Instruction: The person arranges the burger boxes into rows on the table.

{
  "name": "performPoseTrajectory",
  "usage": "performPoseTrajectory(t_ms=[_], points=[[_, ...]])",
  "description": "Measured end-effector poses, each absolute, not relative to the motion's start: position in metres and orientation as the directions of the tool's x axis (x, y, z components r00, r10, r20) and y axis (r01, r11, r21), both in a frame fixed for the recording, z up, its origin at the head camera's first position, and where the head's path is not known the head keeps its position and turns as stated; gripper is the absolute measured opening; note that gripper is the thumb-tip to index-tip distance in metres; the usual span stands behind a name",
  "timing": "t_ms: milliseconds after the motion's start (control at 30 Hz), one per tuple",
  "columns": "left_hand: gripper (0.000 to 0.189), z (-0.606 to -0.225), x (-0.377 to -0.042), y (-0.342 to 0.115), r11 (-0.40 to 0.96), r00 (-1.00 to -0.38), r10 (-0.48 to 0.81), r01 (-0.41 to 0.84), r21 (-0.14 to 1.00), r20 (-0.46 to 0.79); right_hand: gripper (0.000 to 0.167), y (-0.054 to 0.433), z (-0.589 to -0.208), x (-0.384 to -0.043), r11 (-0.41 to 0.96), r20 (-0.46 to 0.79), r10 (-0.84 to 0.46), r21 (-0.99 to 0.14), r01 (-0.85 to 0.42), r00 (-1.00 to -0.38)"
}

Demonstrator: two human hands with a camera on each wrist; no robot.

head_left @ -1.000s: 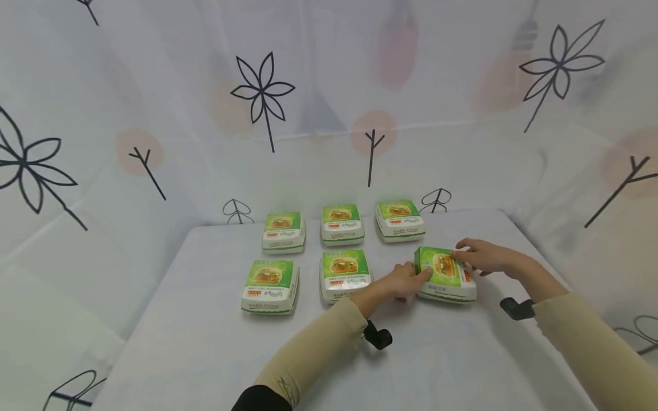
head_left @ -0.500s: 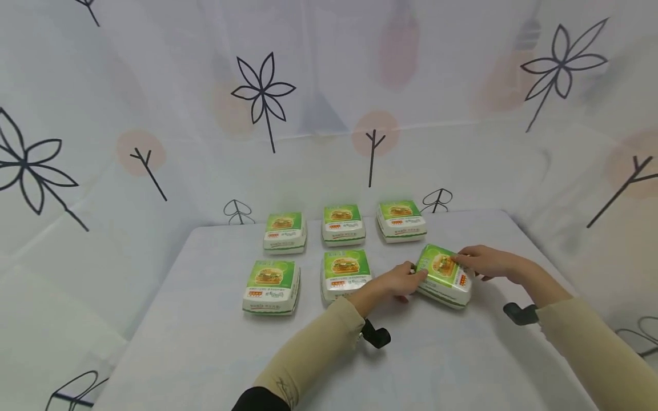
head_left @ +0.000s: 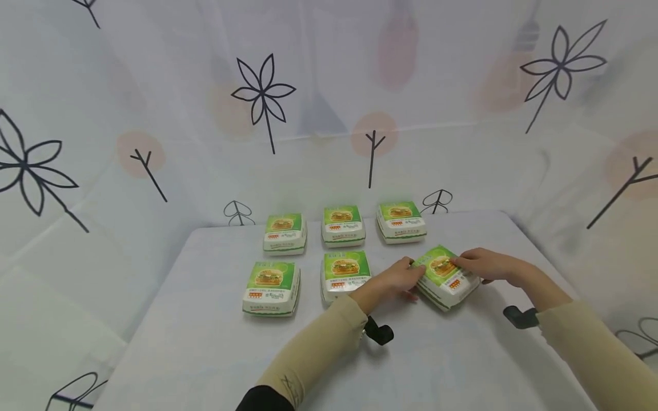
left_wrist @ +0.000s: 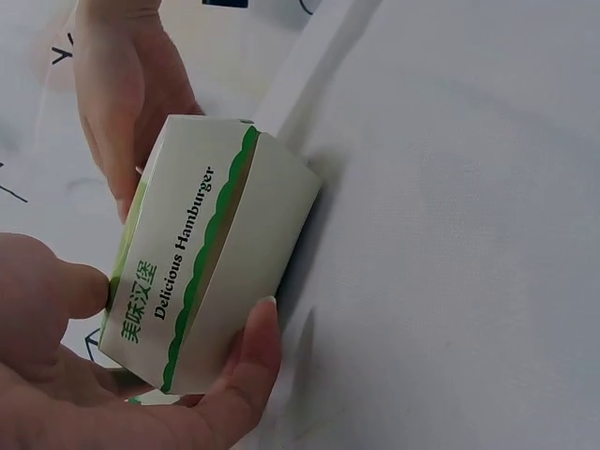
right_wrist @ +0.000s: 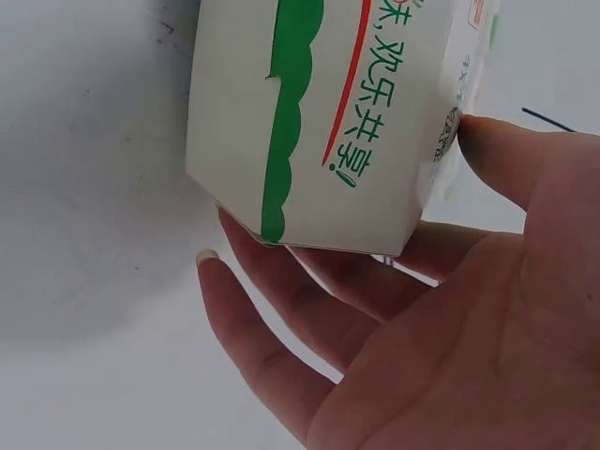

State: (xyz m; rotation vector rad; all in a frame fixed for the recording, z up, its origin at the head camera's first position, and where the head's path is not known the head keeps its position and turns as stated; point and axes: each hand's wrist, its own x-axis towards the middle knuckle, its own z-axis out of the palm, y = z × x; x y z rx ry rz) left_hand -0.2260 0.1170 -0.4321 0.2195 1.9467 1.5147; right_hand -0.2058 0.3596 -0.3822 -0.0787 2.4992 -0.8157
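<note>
A green and white hamburger box (head_left: 446, 277) sits at a slant at the right of the front row, between both hands. My left hand (head_left: 394, 282) grips its left corner, thumb on the lid and fingers against the lower side. My right hand (head_left: 490, 266) holds the opposite side, thumb on the lid's edge. In the left wrist view, the box's side (left_wrist: 202, 253) reads "Delicious Hamburger". The right wrist view shows the fingers of my right hand (right_wrist: 441, 328) around a corner of the box (right_wrist: 328, 122), some of them spread apart from it.
Just left of my left hand stands another hamburger box (head_left: 345, 274), partly behind my wrist. A further box (head_left: 271, 288) ends the front row. Behind are three more: left (head_left: 285, 234), middle (head_left: 343, 225) and right (head_left: 401, 222). All rest on a white-covered table (head_left: 205, 342) against a patterned cloth (head_left: 319, 154).
The held box has turned clockwise as seen from above, its white lid strip swinging from the right toward the front. My hands have shifted slightly with it. The other boxes have stayed put.
</note>
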Motion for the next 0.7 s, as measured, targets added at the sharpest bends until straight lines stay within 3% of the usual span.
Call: performPoseTrajectory(t_ms=[300, 700], points=[[0.07, -0.428, -0.217, 0.117, 0.395, -0.779, 0.468, -0.238, 0.887, -0.417, 0.073, 0.361, -0.381, -0.203, 0.811, -0.424, -0.196, -0.577, 0.097, -0.884], [0.063, -0.429, -0.213, 0.124, 0.355, -0.838, 0.394, -0.239, 0.904, -0.377, 0.069, 0.359, -0.393, -0.19, 0.736, -0.428, -0.196, -0.659, 0.155, -0.882]])
